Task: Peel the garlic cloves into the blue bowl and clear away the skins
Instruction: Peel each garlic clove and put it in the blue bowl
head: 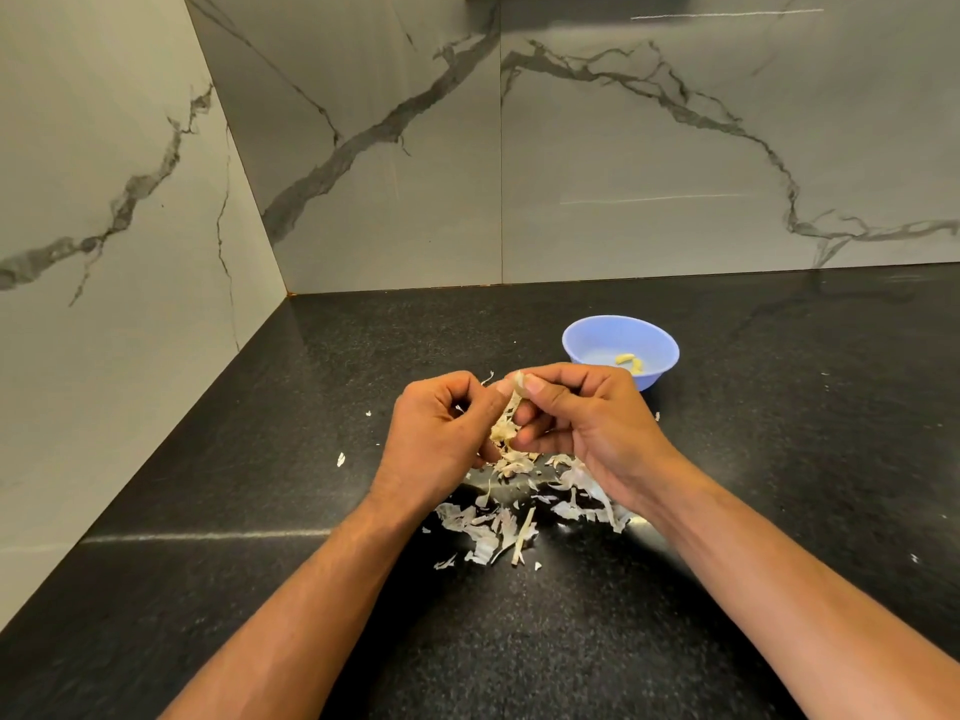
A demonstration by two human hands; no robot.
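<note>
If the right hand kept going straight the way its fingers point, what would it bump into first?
The right hand points leftward, so it would likely meet the left hand at once; both already pinch the same garlic clove between them.

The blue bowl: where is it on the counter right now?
In the head view, the blue bowl sits on the black counter just beyond the right hand, right of centre.

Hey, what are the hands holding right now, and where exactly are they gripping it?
Both hands hold one piece of garlic with papery skin hanging off. The left hand pinches its left side; the right hand's thumb and fingers pinch the top, above the countertop.
</note>
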